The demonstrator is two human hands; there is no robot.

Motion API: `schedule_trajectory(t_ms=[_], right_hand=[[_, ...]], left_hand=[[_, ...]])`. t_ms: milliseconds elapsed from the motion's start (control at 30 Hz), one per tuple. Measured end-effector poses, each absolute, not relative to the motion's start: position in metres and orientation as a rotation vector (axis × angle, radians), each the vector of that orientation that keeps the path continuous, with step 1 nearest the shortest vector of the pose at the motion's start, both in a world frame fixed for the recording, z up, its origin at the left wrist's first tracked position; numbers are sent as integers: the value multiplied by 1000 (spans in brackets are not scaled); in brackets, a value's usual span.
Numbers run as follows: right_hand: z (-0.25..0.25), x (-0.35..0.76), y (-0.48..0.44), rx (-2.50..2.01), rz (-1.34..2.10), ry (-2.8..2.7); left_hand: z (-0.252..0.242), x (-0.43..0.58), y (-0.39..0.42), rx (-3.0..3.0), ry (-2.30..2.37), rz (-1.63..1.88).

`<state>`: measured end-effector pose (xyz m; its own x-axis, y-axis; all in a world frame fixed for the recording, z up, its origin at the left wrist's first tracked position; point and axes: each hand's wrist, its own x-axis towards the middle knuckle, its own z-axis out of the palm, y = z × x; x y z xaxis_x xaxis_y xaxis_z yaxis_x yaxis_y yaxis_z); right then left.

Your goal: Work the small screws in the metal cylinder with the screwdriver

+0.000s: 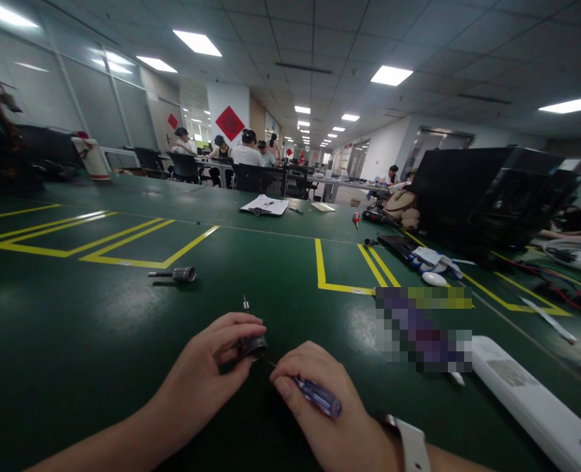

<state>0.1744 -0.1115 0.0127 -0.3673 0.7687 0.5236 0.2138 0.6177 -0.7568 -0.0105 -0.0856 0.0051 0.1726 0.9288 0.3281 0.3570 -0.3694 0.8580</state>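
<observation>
Near the middle of the green table, my left hand (212, 360) is closed around a dark, cup-shaped metal part (256, 347). A thin shaft sticks out of its far end, and its open end faces my right hand. In my right hand (327, 387) is a small screwdriver (320, 397) with a clear purple handle. Its thin tip points at the open end of the part, seemingly a little apart from it. A similar metal part with a shaft (176, 275) lies on its side at the left, away from both hands.
Yellow tape (320, 269) marks boxes on the green table (123, 367). At the right are a long white case (526, 393), gloves (435, 259) and a black computer case (482, 190). A clipboard with paper (265, 204) and a red screwdriver (356, 220) lie farther back. Several people sit beyond.
</observation>
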Motion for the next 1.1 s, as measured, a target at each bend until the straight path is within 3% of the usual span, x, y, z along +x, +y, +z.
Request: schedule_trajectory(t_ms=[1100], right_hand=[[8,173,-110,-643,389,-2218]], left_hand=[[21,-5,-89,1544,1317,1186]])
